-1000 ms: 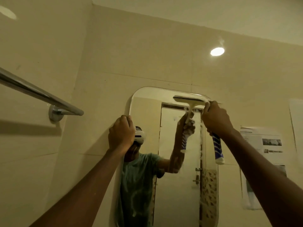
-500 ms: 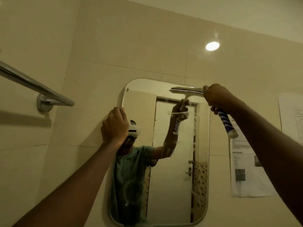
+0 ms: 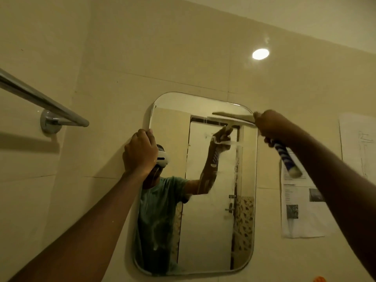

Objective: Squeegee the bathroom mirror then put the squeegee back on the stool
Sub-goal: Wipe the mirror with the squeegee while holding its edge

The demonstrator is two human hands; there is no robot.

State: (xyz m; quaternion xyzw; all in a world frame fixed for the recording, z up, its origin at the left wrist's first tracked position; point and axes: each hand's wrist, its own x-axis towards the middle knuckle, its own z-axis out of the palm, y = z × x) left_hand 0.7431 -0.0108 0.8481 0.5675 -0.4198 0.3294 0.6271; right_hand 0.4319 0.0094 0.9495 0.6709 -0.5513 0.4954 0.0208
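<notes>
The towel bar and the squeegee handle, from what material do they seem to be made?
Towel bar: probably polished metal, chrome-like, with bright highlights along the tube. Squeegee handle: likely plastic or rubber, matte, with blue and white stripes; the right hand covers its upper part.
</notes>
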